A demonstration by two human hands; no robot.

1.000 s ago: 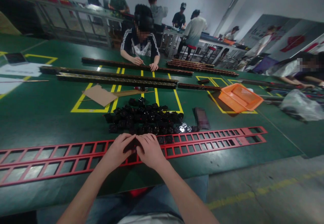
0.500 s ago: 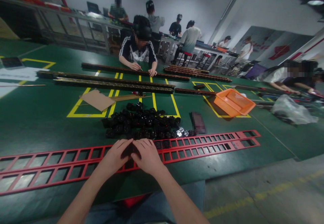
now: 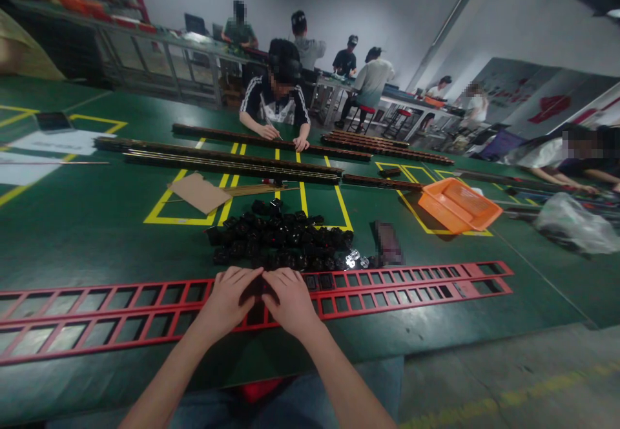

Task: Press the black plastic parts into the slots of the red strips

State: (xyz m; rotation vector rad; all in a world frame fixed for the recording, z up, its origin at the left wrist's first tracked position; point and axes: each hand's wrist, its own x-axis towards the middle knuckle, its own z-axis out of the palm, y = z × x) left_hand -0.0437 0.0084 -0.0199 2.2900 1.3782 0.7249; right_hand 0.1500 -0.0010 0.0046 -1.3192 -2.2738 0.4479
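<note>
A long red frame [image 3: 387, 297] with two rows of rectangular openings lies across the green table. Over its middle, my left hand [image 3: 232, 296] and my right hand [image 3: 289, 296] meet at the fingertips, with fingers bent and pressed down on the frame. What lies beneath the fingers is hidden. Just right of my right hand, black square pieces [image 3: 325, 281] sit in openings of the upper row. Behind my hands is a pile of black parts [image 3: 281, 235], with a few clear pieces [image 3: 356, 259] at its right end.
An orange basket [image 3: 458, 206] and a plastic bag [image 3: 578, 222] stand at the right. Cardboard [image 3: 198, 193] lies behind the pile at left. Long dark strips [image 3: 232, 161] cross the table. A person [image 3: 276, 103] works opposite; others are farther back.
The whole view has shifted, so the table and objects appear slightly farther right. My hands stay together over the frame, in nearly the same pose.
</note>
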